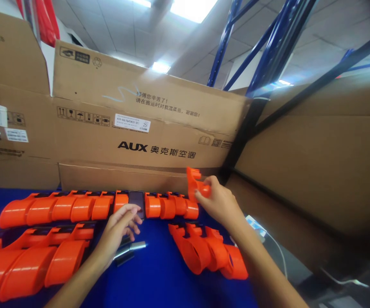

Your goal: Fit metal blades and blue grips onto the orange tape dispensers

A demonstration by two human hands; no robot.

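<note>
My right hand [219,201] holds one orange plastic part [195,182] raised just above the right end of a long row of like orange parts [76,207] lying on the blue table [159,273]. My left hand [120,226] hovers with fingers spread over a small silver and black tool [129,250], its fingertips near a dark phone [136,202] standing within the row. A short group of orange parts [209,252] lies under my right forearm.
More large orange parts [31,261] fill the near left of the table. Brown cardboard boxes [146,124] wall in the back and right side [316,171]. Blue rack posts [226,38] rise behind. A white cable [276,248] runs off the table's right edge.
</note>
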